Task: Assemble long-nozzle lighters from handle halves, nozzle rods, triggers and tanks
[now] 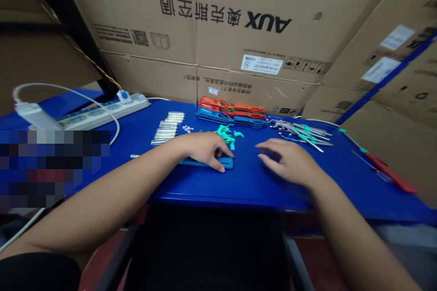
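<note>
Left hand [205,150] curled over a blue plastic strip [226,163], right hand [285,161] loosely open, holding nothing, above the blue table [259,195], green plastic bits [225,134] just ahead

A saturated blue painted workbench top [252,184] is patterned with coloured groups: orange-red plastic strips [232,107] are stacked behind blue plastic strips [232,120], and small mint-green plastic pieces [224,132] are scattered below them. A teal-blue plastic bar [227,163] is also seen. Brown cardboard cartons [259,18] are printed in black.
</note>
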`<state>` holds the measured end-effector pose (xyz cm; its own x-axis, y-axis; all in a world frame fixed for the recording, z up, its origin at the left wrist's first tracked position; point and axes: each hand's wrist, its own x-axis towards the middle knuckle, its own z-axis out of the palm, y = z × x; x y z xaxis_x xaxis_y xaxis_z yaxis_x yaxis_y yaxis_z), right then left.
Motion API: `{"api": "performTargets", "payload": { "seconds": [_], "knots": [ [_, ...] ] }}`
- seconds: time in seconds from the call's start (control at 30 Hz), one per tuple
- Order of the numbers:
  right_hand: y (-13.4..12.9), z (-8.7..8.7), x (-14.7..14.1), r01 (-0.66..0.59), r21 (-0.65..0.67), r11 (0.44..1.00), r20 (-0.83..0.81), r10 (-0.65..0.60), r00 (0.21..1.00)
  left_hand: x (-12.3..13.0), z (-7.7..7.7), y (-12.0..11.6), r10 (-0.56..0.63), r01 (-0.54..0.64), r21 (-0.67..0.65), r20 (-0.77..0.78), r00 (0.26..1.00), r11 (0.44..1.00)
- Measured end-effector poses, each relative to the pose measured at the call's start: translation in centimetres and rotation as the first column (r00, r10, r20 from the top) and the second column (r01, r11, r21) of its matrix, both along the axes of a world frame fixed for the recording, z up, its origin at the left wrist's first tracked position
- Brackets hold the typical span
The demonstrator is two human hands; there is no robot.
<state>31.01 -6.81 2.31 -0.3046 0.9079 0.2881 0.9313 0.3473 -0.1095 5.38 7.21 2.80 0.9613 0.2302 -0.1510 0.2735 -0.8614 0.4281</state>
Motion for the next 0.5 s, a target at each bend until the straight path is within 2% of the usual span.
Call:
{"api": "performTargets", "payload": {
  "seconds": [0.03, 0.07, 0.1, 0.17, 0.23, 0.27, 0.37, 0.43, 0.5],
  "knots": [
    [-1.4, -0.2, 2.5, 0.149, 0.044, 0.988, 0.002, -0.150, 0.989, 0.0, 0.0, 0.1, 0.007, -0.007, -0.002, -0.007, 1.000, 1.000],
    [-3.1, -0.5, 5.3, 0.309, 0.105, 0.945, 0.017, -0.313, 0.950, 0.0, -0.1, 0.1, 0.012, -0.012, -0.006, -0.013, 1.000, 1.000],
    [-5.0, -0.8, 8.3, 0.464, 0.167, 0.870, 0.031, -0.475, 0.880, 0.0, -0.2, 0.2, 0.017, -0.017, -0.011, -0.018, 1.000, 1.000],
    [-8.9, -1.7, 14.2, 0.724, 0.240, 0.646, 0.035, -0.751, 0.659, 0.1, -0.3, 0.3, 0.021, -0.022, -0.028, -0.024, 0.999, 0.999],
    [-12.2, -2.6, 18.9, 0.892, 0.221, 0.394, 0.022, -0.916, 0.400, 0.2, -0.3, 0.4, 0.020, -0.021, -0.043, -0.028, 0.999, 0.999],
    [-13.5, -3.0, 20.5, 0.911, 0.196, 0.364, 0.024, -0.930, 0.367, 0.2, -0.3, 0.3, 0.020, -0.021, -0.047, -0.030, 0.999, 0.999],
    [-15.0, -3.7, 22.7, 0.925, 0.141, 0.354, 0.051, -0.935, 0.350, 0.2, -0.1, 0.2, 0.030, -0.032, -0.053, -0.039, 0.999, 0.998],
    [-14.7, -3.7, 23.0, 0.925, 0.123, 0.359, 0.060, -0.933, 0.354, 0.1, 0.1, 0.0, 0.024, -0.027, -0.059, -0.043, 0.999, 0.998],
    [-13.9, -3.6, 23.3, 0.907, 0.139, 0.397, 0.025, -0.917, 0.397, 0.0, 0.1, 0.0, 0.011, -0.014, -0.068, -0.046, 0.999, 0.998]
  ]
}}
